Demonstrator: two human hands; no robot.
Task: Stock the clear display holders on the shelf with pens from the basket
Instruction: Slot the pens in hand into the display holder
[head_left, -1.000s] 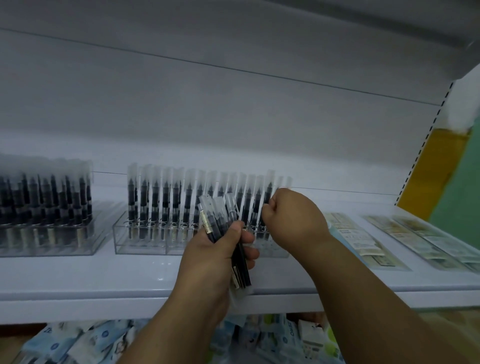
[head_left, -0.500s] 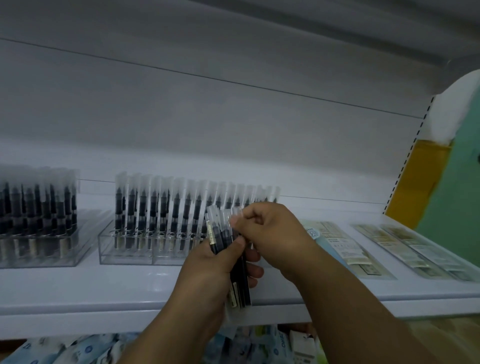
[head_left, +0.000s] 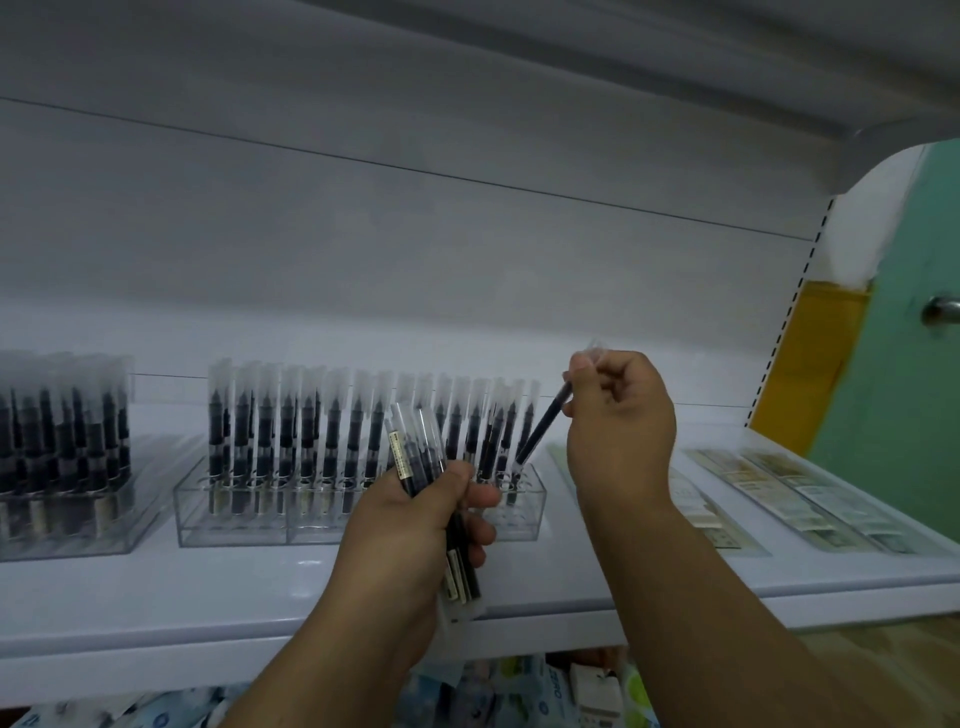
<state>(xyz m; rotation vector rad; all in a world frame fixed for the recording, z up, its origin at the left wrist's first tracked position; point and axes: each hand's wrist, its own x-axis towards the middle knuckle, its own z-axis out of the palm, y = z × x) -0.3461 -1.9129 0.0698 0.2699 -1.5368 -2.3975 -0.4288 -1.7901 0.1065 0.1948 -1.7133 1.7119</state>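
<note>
A clear display holder (head_left: 234, 525) stands on the white shelf (head_left: 208, 613), filled with rows of upright black pens with frosted caps. My left hand (head_left: 410, 540) grips a bundle of the same pens (head_left: 421, 457) in front of the holder. My right hand (head_left: 618, 415) pinches a single pen (head_left: 543, 426) by its capped top. That pen tilts, with its lower end at the holder's right end. The basket is not in view.
A second clear holder (head_left: 67, 530) full of pens stands at the left. Flat packets (head_left: 769, 483) lie on the shelf to the right. An upper shelf (head_left: 623, 62) hangs overhead. Packaged goods (head_left: 571, 686) show below the shelf edge.
My right hand has pulled one pen from the bundle and carried it right and up, toward the holder's right end. My left hand still holds the bundle.
</note>
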